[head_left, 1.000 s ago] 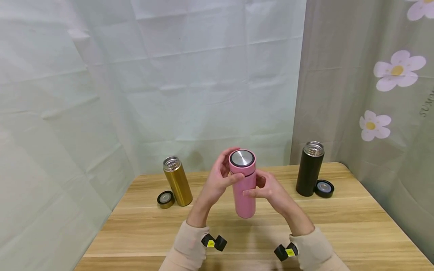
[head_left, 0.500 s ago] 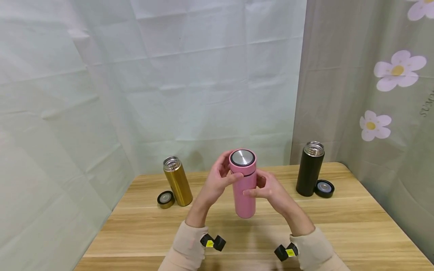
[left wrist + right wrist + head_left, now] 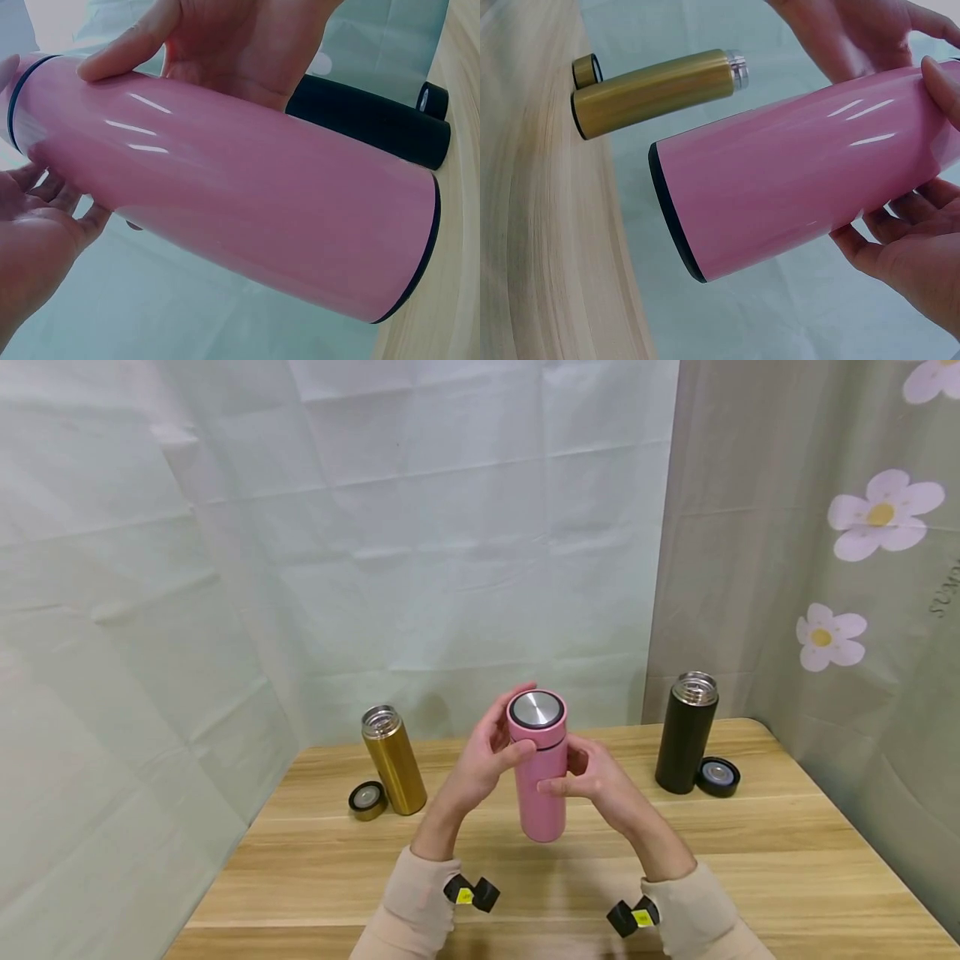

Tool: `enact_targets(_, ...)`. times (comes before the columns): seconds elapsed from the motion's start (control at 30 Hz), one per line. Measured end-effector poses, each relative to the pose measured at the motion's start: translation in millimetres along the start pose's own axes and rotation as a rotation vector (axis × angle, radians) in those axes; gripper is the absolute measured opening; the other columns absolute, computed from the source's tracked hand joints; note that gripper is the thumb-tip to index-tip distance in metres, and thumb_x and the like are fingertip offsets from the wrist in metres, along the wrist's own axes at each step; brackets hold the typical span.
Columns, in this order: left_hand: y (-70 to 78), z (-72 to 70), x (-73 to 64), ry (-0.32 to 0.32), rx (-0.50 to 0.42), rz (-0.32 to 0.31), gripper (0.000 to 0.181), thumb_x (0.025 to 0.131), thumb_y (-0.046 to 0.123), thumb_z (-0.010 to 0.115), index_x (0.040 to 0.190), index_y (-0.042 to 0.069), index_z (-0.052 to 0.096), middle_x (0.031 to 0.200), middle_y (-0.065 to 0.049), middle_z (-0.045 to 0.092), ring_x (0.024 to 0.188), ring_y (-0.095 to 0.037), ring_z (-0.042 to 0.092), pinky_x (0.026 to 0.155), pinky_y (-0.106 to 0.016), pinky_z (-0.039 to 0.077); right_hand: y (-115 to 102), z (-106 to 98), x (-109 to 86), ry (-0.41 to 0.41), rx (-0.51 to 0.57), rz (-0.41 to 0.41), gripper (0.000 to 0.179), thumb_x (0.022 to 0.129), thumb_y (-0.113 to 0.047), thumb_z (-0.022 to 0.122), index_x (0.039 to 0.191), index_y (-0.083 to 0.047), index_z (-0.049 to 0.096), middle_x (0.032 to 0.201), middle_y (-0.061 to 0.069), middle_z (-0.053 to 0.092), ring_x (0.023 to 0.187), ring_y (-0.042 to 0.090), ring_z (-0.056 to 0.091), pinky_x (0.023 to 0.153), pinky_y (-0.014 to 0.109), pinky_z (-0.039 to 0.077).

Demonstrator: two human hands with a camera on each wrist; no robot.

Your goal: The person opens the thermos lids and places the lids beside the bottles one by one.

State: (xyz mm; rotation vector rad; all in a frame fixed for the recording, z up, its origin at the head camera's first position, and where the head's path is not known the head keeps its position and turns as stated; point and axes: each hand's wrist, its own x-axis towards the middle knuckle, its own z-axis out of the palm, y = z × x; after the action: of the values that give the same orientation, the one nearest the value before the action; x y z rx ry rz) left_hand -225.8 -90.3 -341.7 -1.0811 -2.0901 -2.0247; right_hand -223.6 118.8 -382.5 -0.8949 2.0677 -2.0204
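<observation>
A pink thermos flask (image 3: 542, 793) with its lid (image 3: 537, 710) on stands upright between my hands in the head view, its base apparently raised off the table. My left hand (image 3: 478, 770) holds it around the lid from the left, thumb by the dark seam and fingers behind. Lower down, my right hand (image 3: 600, 783) grips the body from the right, the thumb across the front. In the left wrist view the flask (image 3: 255, 187) fills the middle. From the right wrist the flask (image 3: 802, 172) shows its dark base ring; fingers behind it are partly hidden.
On the wooden table (image 3: 315, 877), a gold flask (image 3: 397, 768) without its lid stands at left, its gold lid (image 3: 367, 800) beside it. A lidless black flask (image 3: 684, 739) and its black lid (image 3: 717, 777) are at right. Pale cloth (image 3: 465, 543) hangs behind.
The flask and right hand stay almost still. My left fingertips behind the lid dip slightly, then show higher again above it.
</observation>
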Motion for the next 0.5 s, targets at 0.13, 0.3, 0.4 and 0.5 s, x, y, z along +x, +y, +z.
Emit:
enact_targets(0.13,0.0,-0.4,1.2,-0.017,0.006,0.008,0.092,0.090,0.062,0.074,0.161,0.017,0.038,0.152,-0.009,0.051,0.135,-0.026,0.052,0.112,-0.040,0.044,1.2,-0.5,0.2,0.004,-0.001,0.000,0.057,0.089,-0.021,0.077,0.141,-0.008,0.059,0.130,0.013,0.066,0.117,0.035,0.061,0.097,0.048,0.052)
enact_targets(0.3,-0.9,-1.3,2.6,-0.030,0.004,0.011,0.092,0.089,0.063,0.074,0.161,0.017,0.038,0.149,-0.010,0.054,0.131,-0.025,0.055,0.107,-0.036,0.047,1.8,-0.6,0.6,0.002,-0.005,-0.003,0.056,0.089,-0.021,0.077,0.141,-0.008,0.059,0.129,0.012,0.066,0.117,0.034,0.062,0.097,0.048,0.052)
enact_targets(0.4,-0.4,-1.9,2.9,-0.035,0.015,0.008,0.090,0.090,0.061,0.074,0.160,0.016,0.039,0.145,-0.012,0.056,0.126,-0.026,0.057,0.105,-0.036,0.049,0.9,-0.4,0.2,-0.001,-0.005,-0.006,0.057,0.089,-0.022,0.077,0.141,-0.008,0.059,0.129,0.013,0.066,0.117,0.035,0.062,0.097,0.048,0.052)
enact_targets(0.5,0.5,-2.0,2.5,-0.030,0.032,-0.005,0.088,0.091,0.060,0.074,0.158,0.015,0.041,0.142,-0.012,0.057,0.124,-0.027,0.057,0.105,-0.038,0.049,0.1,0.0,-0.2,-0.002,0.001,-0.005,0.058,0.089,-0.022,0.077,0.142,-0.009,0.059,0.130,0.012,0.066,0.117,0.035,0.062,0.097,0.049,0.052)
